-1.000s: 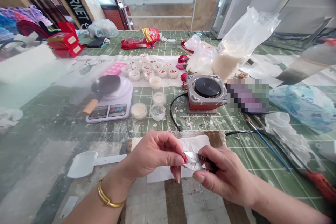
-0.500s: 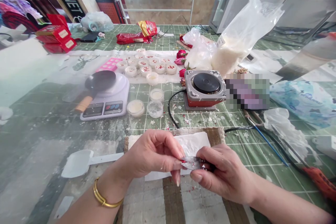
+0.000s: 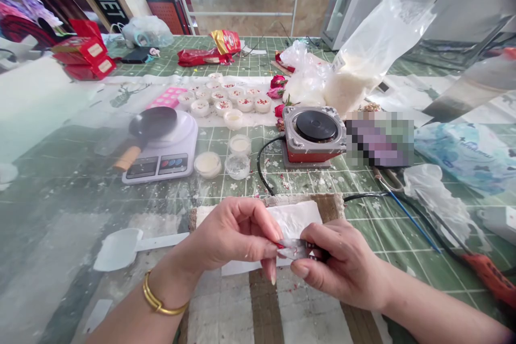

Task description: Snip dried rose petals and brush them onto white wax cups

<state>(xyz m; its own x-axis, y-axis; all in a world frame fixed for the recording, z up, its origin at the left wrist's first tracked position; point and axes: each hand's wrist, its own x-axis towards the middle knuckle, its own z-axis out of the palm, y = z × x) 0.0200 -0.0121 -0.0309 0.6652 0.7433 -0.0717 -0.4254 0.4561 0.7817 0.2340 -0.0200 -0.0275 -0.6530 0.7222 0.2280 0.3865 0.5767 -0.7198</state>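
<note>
My left hand (image 3: pixel 231 239) is closed to a fingertip pinch on a red piece (image 3: pixel 279 246), of which only a sliver shows, and my right hand (image 3: pixel 342 269) is curled closed round the dark handle of a small metal tool (image 3: pixel 292 250). A second ago the metal showed a broader, brighter face and more red stood out beside it; now it looks narrower, turned more on edge, with its tip right at my left fingertips. I take that to mean the metal is working closer in on the piece, though my fingers hide whether it is cutting. Both are held above the white paper (image 3: pixel 298 215) on the striped cloth (image 3: pixel 302 317), where red specks lie. Beyond, the red-flecked jars (image 3: pixel 245 104) stand as they did, near the hot plate (image 3: pixel 316 126) on the green surface (image 3: pixel 377 226).
</note>
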